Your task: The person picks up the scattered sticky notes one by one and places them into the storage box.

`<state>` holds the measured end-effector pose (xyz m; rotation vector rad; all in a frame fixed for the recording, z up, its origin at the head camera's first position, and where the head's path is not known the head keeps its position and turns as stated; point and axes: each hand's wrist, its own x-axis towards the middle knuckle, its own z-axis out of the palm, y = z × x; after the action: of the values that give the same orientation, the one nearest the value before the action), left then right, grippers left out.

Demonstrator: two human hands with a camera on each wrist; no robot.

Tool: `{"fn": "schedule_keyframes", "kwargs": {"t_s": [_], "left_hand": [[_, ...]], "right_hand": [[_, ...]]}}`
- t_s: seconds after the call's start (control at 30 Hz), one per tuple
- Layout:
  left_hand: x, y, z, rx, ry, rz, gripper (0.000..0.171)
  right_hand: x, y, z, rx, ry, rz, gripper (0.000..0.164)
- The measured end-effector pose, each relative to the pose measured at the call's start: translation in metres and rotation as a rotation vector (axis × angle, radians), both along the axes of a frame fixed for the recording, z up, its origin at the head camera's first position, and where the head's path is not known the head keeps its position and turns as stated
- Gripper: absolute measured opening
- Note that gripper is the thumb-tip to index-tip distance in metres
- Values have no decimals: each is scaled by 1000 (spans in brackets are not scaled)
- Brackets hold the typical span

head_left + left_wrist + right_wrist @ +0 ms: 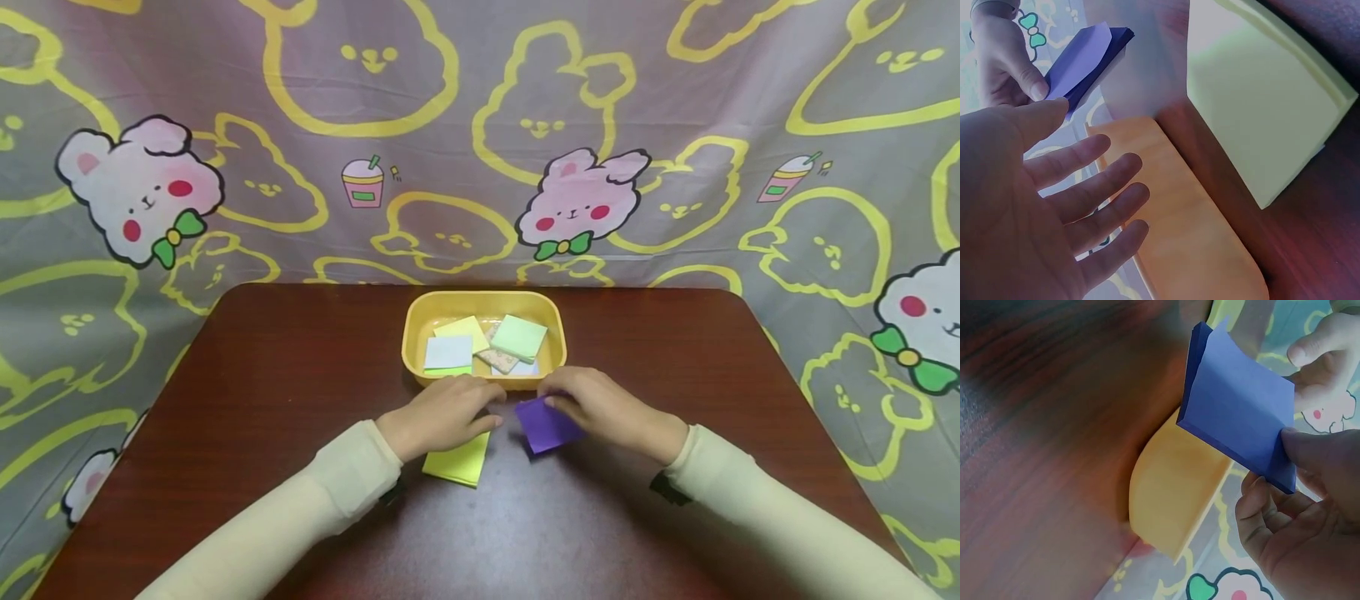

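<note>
Between thumb and fingers my right hand pinches a purple sticky note pad just in front of the yellow tray. The pad's top sheet lifts away from the rest in the right wrist view. My left hand holds nothing; its fingers are spread and relaxed in the left wrist view, thumb near the purple pad. Beneath it on the table lies a yellow sticky note pad. The yellow tray contains several pads, among them a light green pad and a white pad.
The brown table carries the tray near its far edge. Behind it hangs a grey curtain with cartoon rabbits and yellow outlines. Inside the tray, a patterned pad lies partly under the light green one.
</note>
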<state>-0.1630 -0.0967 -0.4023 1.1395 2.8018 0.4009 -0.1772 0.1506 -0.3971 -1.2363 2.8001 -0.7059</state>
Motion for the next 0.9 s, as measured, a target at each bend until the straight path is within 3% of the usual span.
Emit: {"fn": "schedule_keyframes", "kwargs": {"t_s": [0.37, 0.9], "left_hand": [[0, 2, 2, 16, -2, -12, 40], [-1, 3, 9, 55, 38, -12, 35]], "right_hand": [[-3, 2, 6, -26, 42, -4, 7], [-5, 3, 14, -64, 23, -34, 7]]}}
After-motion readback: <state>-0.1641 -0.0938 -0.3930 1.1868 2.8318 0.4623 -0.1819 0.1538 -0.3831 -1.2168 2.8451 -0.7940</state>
